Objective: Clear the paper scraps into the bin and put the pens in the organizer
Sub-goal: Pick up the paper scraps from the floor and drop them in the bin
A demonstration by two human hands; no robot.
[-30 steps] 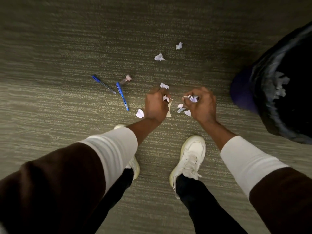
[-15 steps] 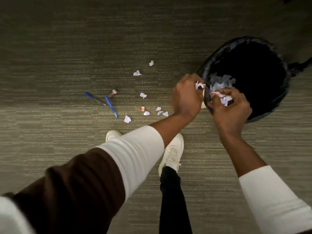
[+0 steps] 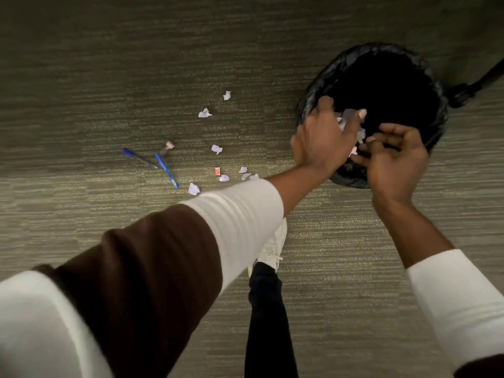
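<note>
Both hands over the bin (image 3: 308,105), left hand (image 3: 321,140) fingers spread, right hand (image 3: 395,162) fingers curled loosely, paper scraps (image 3: 361,135) tumbling between them.

- Two bare hands, left hand (image 3: 323,143) and right hand (image 3: 395,165), forearms uncovered.
- White sleeves (image 3: 240,211) pushed up, with a brown upper sleeve layer (image 3: 141,274) over them.
- Black trouser leg (image 3: 268,323).
- White lace-up shoe (image 3: 272,249).
</note>
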